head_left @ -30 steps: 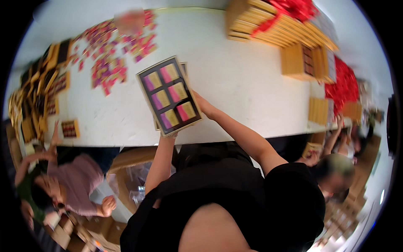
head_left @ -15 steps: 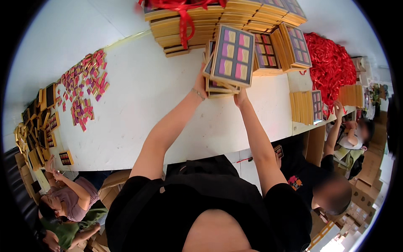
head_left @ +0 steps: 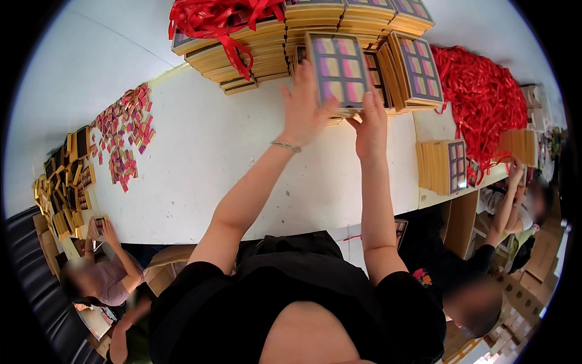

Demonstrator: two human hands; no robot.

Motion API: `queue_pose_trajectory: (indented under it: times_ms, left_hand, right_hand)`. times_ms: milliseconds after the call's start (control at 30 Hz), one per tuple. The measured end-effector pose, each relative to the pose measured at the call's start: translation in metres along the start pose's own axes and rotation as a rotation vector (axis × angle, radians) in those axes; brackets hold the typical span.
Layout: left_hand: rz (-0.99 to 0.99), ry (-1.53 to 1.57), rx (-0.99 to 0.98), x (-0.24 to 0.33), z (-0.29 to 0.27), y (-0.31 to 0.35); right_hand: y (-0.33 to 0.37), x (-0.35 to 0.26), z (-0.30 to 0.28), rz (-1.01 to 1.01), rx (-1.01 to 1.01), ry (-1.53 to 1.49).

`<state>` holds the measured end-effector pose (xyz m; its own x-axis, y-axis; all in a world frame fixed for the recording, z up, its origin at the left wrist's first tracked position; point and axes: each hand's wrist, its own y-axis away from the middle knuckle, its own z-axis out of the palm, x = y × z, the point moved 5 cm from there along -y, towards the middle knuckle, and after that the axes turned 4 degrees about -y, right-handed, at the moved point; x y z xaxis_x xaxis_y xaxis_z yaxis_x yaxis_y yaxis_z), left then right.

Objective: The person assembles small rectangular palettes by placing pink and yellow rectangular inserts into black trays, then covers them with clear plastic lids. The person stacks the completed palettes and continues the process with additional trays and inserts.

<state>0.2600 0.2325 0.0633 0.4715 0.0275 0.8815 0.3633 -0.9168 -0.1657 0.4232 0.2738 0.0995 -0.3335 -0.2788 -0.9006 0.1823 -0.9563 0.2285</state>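
One six-piece box (head_left: pixel 341 70) was at the desk's (head_left: pixel 303 188) far side, between two red ribbon heaps (head_left: pixel 485 97). The left hand (head_left: pixel 303 115), fingers spread apart, met its left edge; whether the right hand's (head_left: pixel 371 127) fingers clamped its near corner was unclear.

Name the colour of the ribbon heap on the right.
The ribbon heap is red; head view shows it best.
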Motion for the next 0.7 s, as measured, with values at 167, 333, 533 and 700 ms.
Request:
queue_pose_trajectory:
  times_ms: [167,333,533,700]
  left_hand:
    - [0.254,-0.198,-0.179,0.037,0.011,0.0]
    - [0.052,-0.809,-0.164,0.008,-0.025,-0.01]
    - [0.277,-0.576,0.061,-0.009,0.014,0.016]
    - [0.215,-0.541,0.033,-0.013,0.016,0.023]
  right_hand:
    - [-0.015,-0.029,-0.008,-0.379,0.111,0.081]
    - [-0.009,-0.042,0.007,-1.13,0.261,0.927]
    - [0.012,-0.024,0.0,-1.196,0.226,0.517]
    - [-0.023,-0.017,-0.029,-0.842,0.408,0.492]
